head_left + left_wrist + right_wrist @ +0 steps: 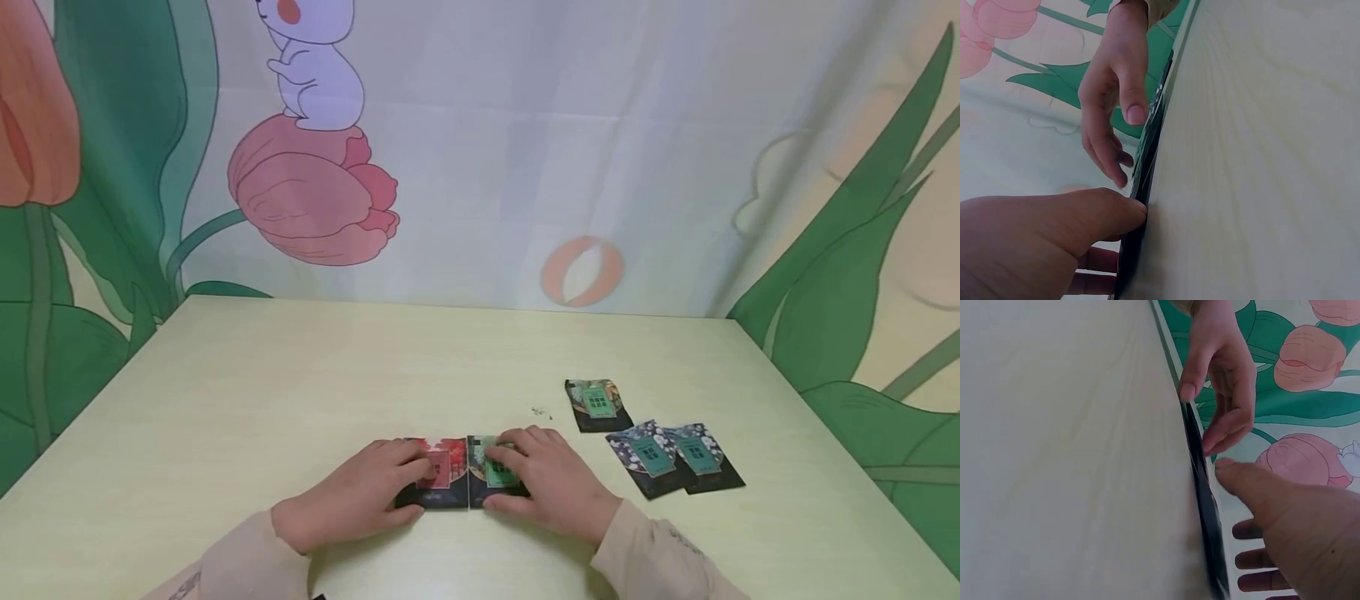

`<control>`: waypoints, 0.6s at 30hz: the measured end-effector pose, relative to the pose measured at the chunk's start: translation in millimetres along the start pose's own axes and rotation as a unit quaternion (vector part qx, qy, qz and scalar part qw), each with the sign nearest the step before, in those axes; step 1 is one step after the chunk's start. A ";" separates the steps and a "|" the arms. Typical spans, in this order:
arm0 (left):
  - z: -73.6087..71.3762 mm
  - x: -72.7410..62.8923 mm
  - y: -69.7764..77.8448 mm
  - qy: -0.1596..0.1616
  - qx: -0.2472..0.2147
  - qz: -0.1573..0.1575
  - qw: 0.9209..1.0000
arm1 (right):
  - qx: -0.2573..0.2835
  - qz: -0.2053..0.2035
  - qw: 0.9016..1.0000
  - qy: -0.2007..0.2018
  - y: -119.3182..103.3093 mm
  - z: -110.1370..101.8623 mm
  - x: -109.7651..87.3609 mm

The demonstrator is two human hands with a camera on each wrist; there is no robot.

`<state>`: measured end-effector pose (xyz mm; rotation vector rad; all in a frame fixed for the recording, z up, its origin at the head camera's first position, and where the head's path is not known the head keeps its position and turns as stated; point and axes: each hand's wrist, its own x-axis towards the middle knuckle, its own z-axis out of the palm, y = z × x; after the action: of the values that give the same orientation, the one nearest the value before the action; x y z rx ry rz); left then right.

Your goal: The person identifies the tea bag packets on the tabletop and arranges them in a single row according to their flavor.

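Note:
In the head view a red-fronted flat packet [448,475] and a green-fronted packet [480,467] lie side by side at the front middle of the table, edges touching or nearly so. My left hand [367,492] rests on the left part of the red packet, fingers over its top. The left wrist view has the thumb of that left hand [1054,231] at the packet's edge. Over the right part of the green packet lies my right hand [551,483], its fingers loosely bent. In the right wrist view this right hand [1297,519] has its fingers extended beside the dark packet edge.
Right of my right hand lie another green packet [598,406] and two blue floral packets, the left one [649,458] overlapping the right one [705,458]. Small dark bits [540,412] sit on the pale table [337,367]. A printed curtain [487,167] hangs behind it.

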<state>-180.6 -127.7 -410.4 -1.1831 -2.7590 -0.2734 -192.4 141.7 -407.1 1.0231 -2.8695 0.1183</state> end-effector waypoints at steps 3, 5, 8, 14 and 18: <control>-0.3 -0.8 -0.9 0.004 0.000 -0.003 1.000 | 0.003 -0.006 1.000 0.010 4.1 -7.1 0.0; -0.6 -1.1 -1.4 0.001 0.000 -0.007 1.000 | 0.003 -0.005 1.000 0.014 8.3 -12.2 0.1; -1.1 -1.1 -1.8 -0.002 0.002 -0.011 1.000 | -0.001 -0.002 1.000 0.021 16.5 -20.4 -0.5; -2.2 -0.2 -0.9 -0.001 0.003 -0.002 1.000 | 0.001 0.009 1.000 0.027 34.7 -31.7 -4.9; -0.7 0.0 0.0 -0.003 0.001 0.003 1.000 | -0.007 0.013 0.999 0.029 46.6 -33.9 -7.8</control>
<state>-180.5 -127.8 -409.7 -1.1938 -2.7601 -0.2679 -213.8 186.1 -376.3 0.9643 -2.8280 0.1286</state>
